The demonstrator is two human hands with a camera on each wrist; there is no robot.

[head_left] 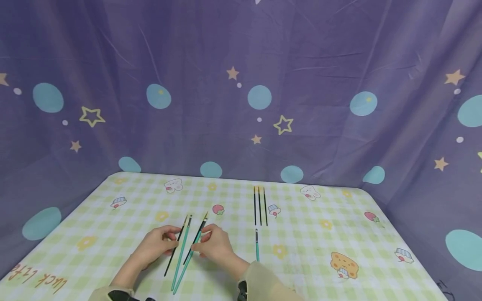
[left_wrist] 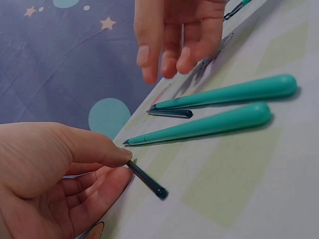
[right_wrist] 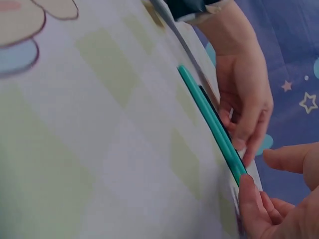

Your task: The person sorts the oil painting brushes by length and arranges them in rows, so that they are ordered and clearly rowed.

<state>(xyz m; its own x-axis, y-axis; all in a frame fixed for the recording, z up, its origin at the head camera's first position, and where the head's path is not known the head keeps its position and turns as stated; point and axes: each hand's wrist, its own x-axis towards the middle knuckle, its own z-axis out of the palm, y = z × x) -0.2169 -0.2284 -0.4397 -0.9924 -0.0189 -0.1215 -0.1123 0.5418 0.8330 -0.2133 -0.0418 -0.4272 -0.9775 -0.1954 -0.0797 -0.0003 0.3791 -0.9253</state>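
My left hand pinches a thin black paintbrush between thumb and fingertips; the brush's dark handle end juts out below the thumb in the left wrist view. Just right of it lies a teal paintbrush. Further right, a second teal paintbrush and another black paintbrush lie close together and partly overlap. My right hand is beside this pair, thumb and fingers apart. In the right wrist view its fingertips overlap the teal handle; whether they touch it I cannot tell.
Three black paintbrushes lie side by side toward the table's back, right of centre. Below them another teal paintbrush is partly covered by my right sleeve. A checked cloth covers the table; a purple curtain hangs behind.
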